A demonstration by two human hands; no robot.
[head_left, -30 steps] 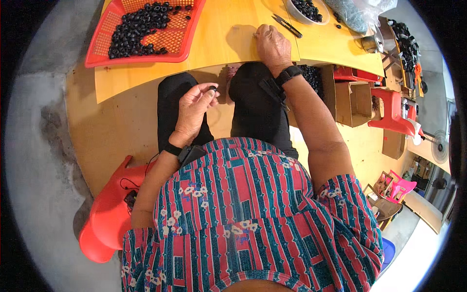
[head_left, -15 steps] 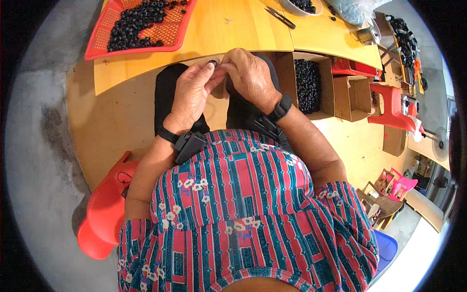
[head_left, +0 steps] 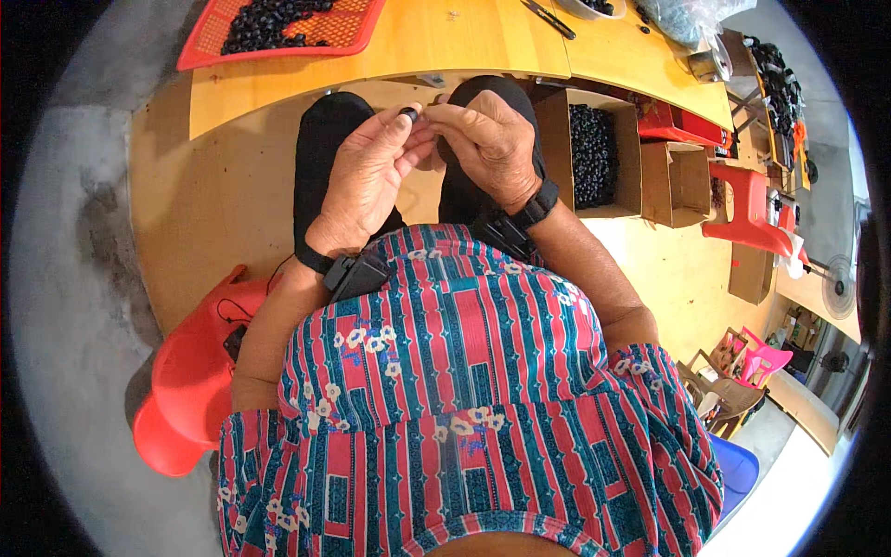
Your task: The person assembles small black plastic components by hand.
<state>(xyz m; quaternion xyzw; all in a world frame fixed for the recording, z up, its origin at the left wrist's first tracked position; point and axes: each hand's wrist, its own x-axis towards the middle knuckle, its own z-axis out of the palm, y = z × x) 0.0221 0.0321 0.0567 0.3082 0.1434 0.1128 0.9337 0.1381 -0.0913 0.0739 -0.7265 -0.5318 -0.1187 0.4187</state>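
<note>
My left hand (head_left: 364, 181) is closed in a pinch on a small round black part (head_left: 408, 113), held between thumb and forefinger above my lap. Its exact kind is too small to tell, though it looks ring-like. Right beside it, my right hand (head_left: 489, 141) has thumb and forefinger pressed together, the fingertips close to the part. Whatever lies in that pinch, if anything, cannot be made out. Both hands are just short of the front edge of the yellow table (head_left: 464, 46). A red mesh basket (head_left: 351, 30) on the table holds many similar black parts (head_left: 269, 23).
Black thread snips (head_left: 549, 19) and a bowl of black parts (head_left: 594, 7) are on the table, near a metal can (head_left: 707, 65). Under its right side stands a cardboard box (head_left: 626, 153) full of black pieces. A red stool (head_left: 747, 209) is farther right; a red chair (head_left: 200, 371) is at left.
The view has tilted, so the table and basket sit higher in the picture. My right fingers have drawn slightly away to the right; the left hand keeps its pinch on the black part.
</note>
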